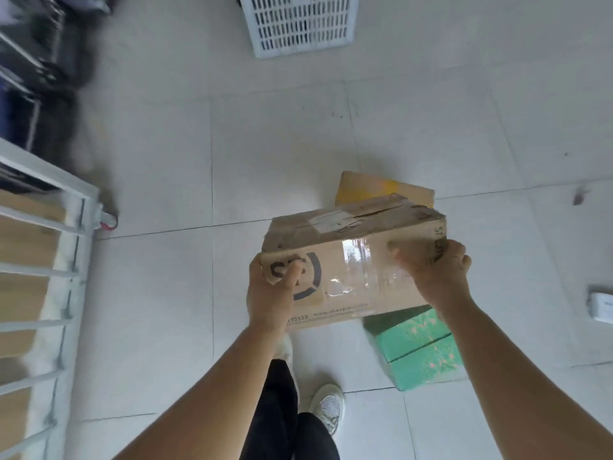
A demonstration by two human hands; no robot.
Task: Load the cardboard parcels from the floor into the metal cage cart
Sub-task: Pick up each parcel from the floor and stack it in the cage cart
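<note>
Above floor tiles [166, 293]: cardboard parcel [351, 257] gripped by left hand [270, 293], right hand [434, 270].

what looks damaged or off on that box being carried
The cardboard parcel held between the left hand and right hand is worn: its top flaps are creased and torn along the seam, and the corner by the left thumb is frayed. Otherwise nothing stands out.

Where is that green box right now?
In the head view the green box lies on the tiled floor, low and right of centre, just under the cardboard parcel and beside the right forearm.
</note>
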